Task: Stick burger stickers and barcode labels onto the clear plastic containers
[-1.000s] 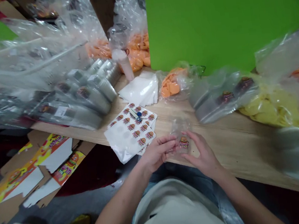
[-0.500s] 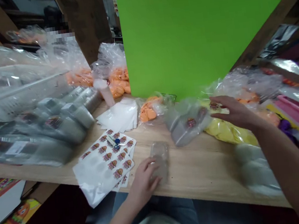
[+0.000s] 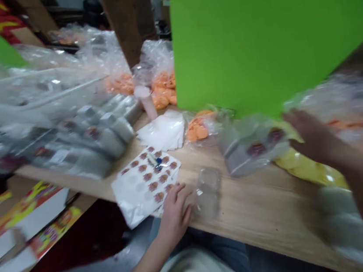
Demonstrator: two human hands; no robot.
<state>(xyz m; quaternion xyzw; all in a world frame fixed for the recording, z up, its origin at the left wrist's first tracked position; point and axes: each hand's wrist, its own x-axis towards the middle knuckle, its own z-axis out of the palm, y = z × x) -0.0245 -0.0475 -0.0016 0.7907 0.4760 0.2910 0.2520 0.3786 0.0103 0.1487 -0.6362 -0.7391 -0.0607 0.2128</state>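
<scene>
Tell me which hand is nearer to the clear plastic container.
Left. The left hand sits just beside the clear plastic container, on its left; the right hand is much farther away, to its right.

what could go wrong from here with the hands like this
The clear plastic pouch lies near the front edge of the table, right by the left hand, so it might get nudged off. The right hand, at the yellow-filled bag, could snag the clear bag of packets beside it.
</scene>
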